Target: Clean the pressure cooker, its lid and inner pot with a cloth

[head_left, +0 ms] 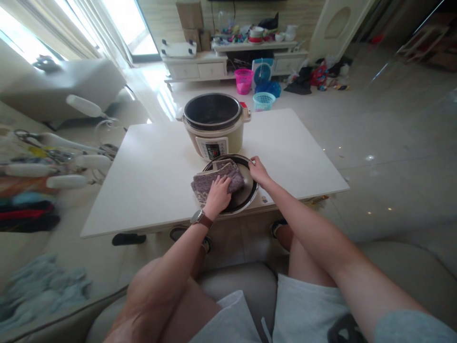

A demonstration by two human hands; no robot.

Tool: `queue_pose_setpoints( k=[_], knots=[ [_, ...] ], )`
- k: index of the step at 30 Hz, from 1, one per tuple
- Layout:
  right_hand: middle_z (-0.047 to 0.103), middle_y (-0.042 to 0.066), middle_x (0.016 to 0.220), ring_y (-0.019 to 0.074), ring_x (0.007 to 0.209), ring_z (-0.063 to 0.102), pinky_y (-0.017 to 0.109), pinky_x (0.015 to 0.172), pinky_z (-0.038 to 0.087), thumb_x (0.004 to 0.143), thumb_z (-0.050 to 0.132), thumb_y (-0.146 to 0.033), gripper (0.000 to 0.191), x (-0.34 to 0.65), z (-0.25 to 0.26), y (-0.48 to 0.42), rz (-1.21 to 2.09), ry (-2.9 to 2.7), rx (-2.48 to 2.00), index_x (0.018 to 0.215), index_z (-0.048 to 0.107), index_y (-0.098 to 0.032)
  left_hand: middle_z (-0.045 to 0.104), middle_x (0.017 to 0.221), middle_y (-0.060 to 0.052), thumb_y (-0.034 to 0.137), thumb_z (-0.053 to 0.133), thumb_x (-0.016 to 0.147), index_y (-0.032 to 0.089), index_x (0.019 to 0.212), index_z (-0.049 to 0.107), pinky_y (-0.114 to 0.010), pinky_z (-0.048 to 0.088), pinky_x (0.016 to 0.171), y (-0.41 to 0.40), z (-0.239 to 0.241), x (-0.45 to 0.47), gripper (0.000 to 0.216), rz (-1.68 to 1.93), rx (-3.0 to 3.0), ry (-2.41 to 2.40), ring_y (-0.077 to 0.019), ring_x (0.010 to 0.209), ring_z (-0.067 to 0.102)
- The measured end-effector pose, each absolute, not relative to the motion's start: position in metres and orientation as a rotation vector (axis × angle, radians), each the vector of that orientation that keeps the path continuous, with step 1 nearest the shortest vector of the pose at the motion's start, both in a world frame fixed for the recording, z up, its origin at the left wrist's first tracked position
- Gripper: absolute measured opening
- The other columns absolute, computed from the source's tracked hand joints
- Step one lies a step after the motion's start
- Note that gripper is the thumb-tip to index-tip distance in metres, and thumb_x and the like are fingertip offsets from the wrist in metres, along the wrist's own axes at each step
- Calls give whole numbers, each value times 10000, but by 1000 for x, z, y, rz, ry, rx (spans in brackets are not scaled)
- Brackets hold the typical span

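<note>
Mid-frame, the right hand (259, 172) is clamped on the rim of the lid (247, 191), probably steadying it under the left hand (218, 196), spread over the cloth (204, 183); whether that one grips, I cannot tell. Upper centre: the cooker (235, 142).

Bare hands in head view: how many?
2. The left hand rests on a folded purplish-brown patterned cloth; the right hand holds the right edge of a round metal lid.
</note>
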State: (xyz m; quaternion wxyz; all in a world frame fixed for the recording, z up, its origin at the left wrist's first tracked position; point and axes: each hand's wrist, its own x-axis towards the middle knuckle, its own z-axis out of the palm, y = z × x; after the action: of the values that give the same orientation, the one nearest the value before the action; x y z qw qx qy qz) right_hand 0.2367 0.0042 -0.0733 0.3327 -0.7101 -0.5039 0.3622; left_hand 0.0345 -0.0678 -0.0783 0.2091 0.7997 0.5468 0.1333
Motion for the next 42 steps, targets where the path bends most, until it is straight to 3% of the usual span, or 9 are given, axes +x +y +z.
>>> queue_pose_setpoints(
  k=[5, 10, 14, 19, 22, 31, 38, 42],
  knots=[
    [689, 48, 942, 291, 964, 643, 433, 983, 490, 1008, 405, -403, 189, 234, -80, 3, 887, -1308, -1792, 1069, 547, -293, 429, 1719, -141, 160, 567, 869, 183, 1542, 508, -675, 197, 1333, -84, -77, 52, 677, 341, 2267, 1349, -371, 1667, 230],
    [650, 17, 848, 280, 879, 609, 416, 982, 462, 980, 433, -460, 226, 233, -79, -1, 901, -1292, -1728, 1079, 564, -305, 331, 1777, -81, 47, 487, 815, 251, 1663, 410, -726, 174, 1316, -72, -72, 40, 876, 338, 2186, 1524, -365, 1683, 173],
    [613, 14, 812, 284, 837, 579, 414, 955, 449, 977, 402, -463, 262, 228, -75, -6, 875, -1342, -1709, 1104, 575, -313, 311, 1781, -121, 68, 463, 859, 211, 1667, 418, -697, 178, 1322, -52, -80, 25, 822, 421, 2034, 1695, -366, 1673, 211],
    [626, 15, 838, 276, 829, 567, 396, 949, 448, 958, 423, -502, 265, 222, -73, -11, 857, -1308, -1645, 1060, 586, -320, 310, 1785, -90, 162, 478, 933, 276, 1660, 436, -695, 100, 1329, -38, -91, 34, 736, 576, 1831, 1709, -343, 1685, 171],
    [633, 13, 846, 272, 844, 575, 389, 944, 457, 950, 407, -481, 259, 222, -74, -11, 871, -1299, -1659, 1045, 584, -318, 287, 1792, -113, 209, 463, 971, 254, 1643, 466, -700, 70, 1325, -35, -89, 48, 673, 628, 1717, 1684, -356, 1689, 143],
    [716, 37, 1050, 252, 1084, 626, 350, 1005, 471, 907, 379, -366, 221, 229, -84, 1, 911, -1200, -1667, 976, 570, -279, 203, 1812, -80, 159, 525, 884, 264, 1516, 633, -701, 30, 1323, -53, -72, 57, 650, 306, 1989, 1331, -331, 1698, 70],
    [705, 56, 1035, 262, 1080, 614, 367, 1013, 458, 936, 407, -409, 221, 233, -90, 7, 873, -1181, -1710, 988, 575, -276, 362, 1754, -2, 89, 515, 740, 304, 1267, 792, -670, 75, 1337, -57, -55, 16, 633, 30, 2079, 1139, -315, 1674, 229],
    [698, 50, 989, 264, 1036, 621, 371, 987, 470, 951, 394, -384, 227, 232, -88, 7, 903, -1182, -1743, 1024, 576, -269, 525, 1660, 7, 63, 511, 719, 294, 1107, 833, -596, 111, 1358, -50, -53, -5, 555, 123, 1975, 1257, -295, 1621, 373]
  ],
)
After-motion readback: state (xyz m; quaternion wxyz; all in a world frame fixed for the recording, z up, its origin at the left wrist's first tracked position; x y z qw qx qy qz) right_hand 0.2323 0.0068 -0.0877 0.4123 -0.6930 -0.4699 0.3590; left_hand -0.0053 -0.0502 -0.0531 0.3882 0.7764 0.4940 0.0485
